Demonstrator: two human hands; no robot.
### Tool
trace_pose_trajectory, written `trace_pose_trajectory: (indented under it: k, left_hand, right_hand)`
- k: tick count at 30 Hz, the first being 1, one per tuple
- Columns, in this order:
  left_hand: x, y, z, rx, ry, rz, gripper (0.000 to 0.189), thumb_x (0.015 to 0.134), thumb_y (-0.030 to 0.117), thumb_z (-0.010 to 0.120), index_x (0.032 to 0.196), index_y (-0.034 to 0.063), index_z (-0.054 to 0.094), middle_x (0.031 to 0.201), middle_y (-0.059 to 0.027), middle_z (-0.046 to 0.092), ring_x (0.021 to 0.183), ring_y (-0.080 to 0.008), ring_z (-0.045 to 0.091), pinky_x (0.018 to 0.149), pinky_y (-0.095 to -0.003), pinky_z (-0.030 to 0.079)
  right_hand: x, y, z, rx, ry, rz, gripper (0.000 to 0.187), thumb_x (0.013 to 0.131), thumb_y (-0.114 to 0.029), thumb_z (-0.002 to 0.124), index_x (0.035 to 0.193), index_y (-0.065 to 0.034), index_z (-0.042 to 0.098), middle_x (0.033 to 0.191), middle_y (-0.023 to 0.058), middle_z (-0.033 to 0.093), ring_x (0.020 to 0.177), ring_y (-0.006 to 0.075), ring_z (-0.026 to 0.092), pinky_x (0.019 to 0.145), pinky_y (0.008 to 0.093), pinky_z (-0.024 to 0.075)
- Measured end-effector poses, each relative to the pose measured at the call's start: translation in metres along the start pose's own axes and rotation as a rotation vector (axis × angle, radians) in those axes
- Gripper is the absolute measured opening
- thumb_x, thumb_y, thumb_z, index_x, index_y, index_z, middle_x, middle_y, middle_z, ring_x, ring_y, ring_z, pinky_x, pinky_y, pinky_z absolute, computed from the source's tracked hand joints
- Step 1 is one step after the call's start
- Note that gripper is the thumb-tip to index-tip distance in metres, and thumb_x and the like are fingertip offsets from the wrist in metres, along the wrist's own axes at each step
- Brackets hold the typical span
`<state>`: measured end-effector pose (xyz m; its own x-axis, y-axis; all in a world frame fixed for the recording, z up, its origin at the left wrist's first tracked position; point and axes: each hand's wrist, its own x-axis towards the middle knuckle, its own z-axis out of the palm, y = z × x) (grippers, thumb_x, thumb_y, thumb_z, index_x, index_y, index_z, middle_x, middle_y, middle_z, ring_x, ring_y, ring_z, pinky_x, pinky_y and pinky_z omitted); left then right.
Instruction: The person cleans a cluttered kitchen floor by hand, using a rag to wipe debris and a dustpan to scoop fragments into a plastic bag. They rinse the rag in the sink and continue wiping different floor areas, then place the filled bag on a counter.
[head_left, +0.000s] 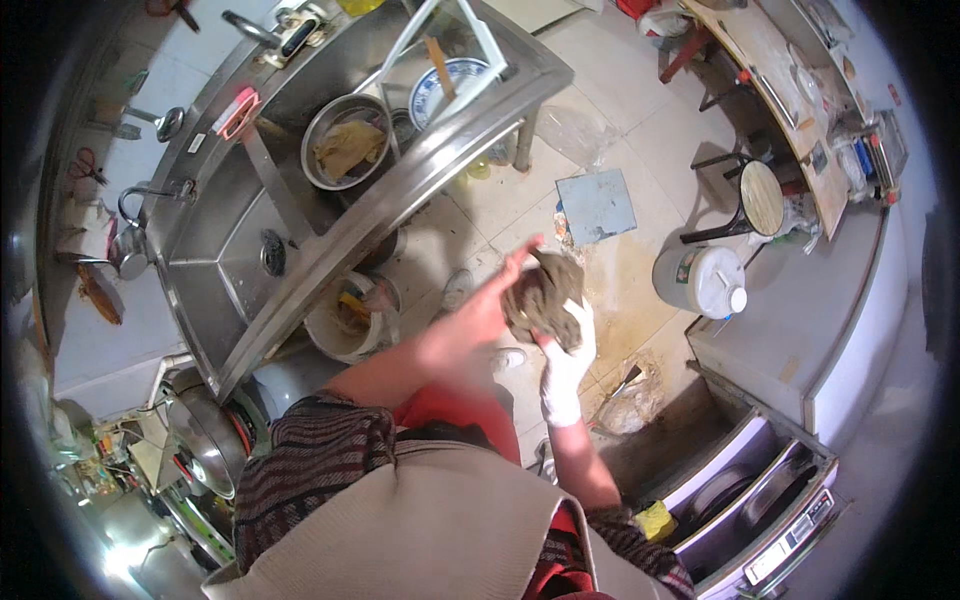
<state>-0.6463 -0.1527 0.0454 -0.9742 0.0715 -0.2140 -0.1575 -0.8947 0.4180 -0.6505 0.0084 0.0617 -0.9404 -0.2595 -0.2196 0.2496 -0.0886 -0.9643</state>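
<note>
Both my hands are raised in front of my body around a crumpled grey-brown cloth (553, 289), which looks damp or soiled. My left hand (491, 304), bare and partly blurred, holds the cloth's left side with the fingers stretched along it. On the other side, my right hand (571, 360) wears a white glove and grips the cloth from below and to the right. The folds hide some fingertips. Beyond the cloth, a grey square board (596, 206) lies on the tiled floor (637, 142).
To the left runs a stainless steel sink (202, 232). A metal basin (308, 142) inside it holds a brownish cloth. Below its front edge stands a white bucket (330, 341). A plastic jug (694, 281), a round stool (761, 199) and an open drawer-like unit (750, 510) are on the right.
</note>
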Motion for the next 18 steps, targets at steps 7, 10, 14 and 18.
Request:
trace_pose_trajectory:
  k: [7, 10, 14, 18]
  left_hand:
    - [-0.024, 0.170, -0.015, 0.108, 0.285, 0.344, 0.063, 0.095, 0.045, 0.061, 0.144, 0.0081, 0.045, 0.138, -0.0083, 0.055, 0.127, -0.0221, 0.052, 0.107, -0.0393, 0.042]
    - [-0.049, 0.217, -0.035, 0.058, 0.447, 0.348, 0.056, 0.094, 0.043, 0.064, 0.137, 0.0084, 0.052, 0.128, -0.0074, 0.061, 0.118, -0.0213, 0.059, 0.099, -0.0390, 0.048]
    - [-0.066, 0.254, -0.074, 0.015, 0.637, 0.277, 0.053, 0.085, 0.052, 0.071, 0.115, 0.0088, 0.065, 0.105, -0.0057, 0.070, 0.094, -0.0216, 0.068, 0.079, -0.0357, 0.054]
    - [-0.087, 0.272, -0.119, -0.162, 0.682, 0.228, 0.038, 0.093, 0.041, 0.065, 0.109, 0.0073, 0.066, 0.105, -0.0084, 0.071, 0.094, -0.0236, 0.069, 0.083, -0.0421, 0.056]
  right_hand:
    - [0.080, -0.047, 0.176, -0.139, -0.433, -0.351, 0.051, 0.073, 0.008, 0.068, 0.122, -0.0028, 0.060, 0.132, 0.0107, 0.051, 0.124, 0.0223, 0.052, 0.103, 0.0337, 0.0451]
    - [0.084, -0.041, 0.240, 0.013, -0.518, -0.197, 0.054, 0.072, 0.015, 0.066, 0.123, -0.0018, 0.059, 0.129, 0.0084, 0.053, 0.120, 0.0207, 0.055, 0.102, 0.0328, 0.0469]
    - [0.093, -0.006, 0.300, 0.134, -0.581, -0.008, 0.057, 0.072, 0.018, 0.067, 0.125, -0.0015, 0.058, 0.127, 0.0062, 0.054, 0.116, 0.0181, 0.057, 0.099, 0.0312, 0.0487]
    - [0.106, 0.044, 0.341, -0.163, -0.577, -0.014, 0.058, 0.070, 0.015, 0.073, 0.124, -0.0043, 0.058, 0.118, 0.0040, 0.061, 0.110, 0.0175, 0.060, 0.098, 0.0316, 0.0493]
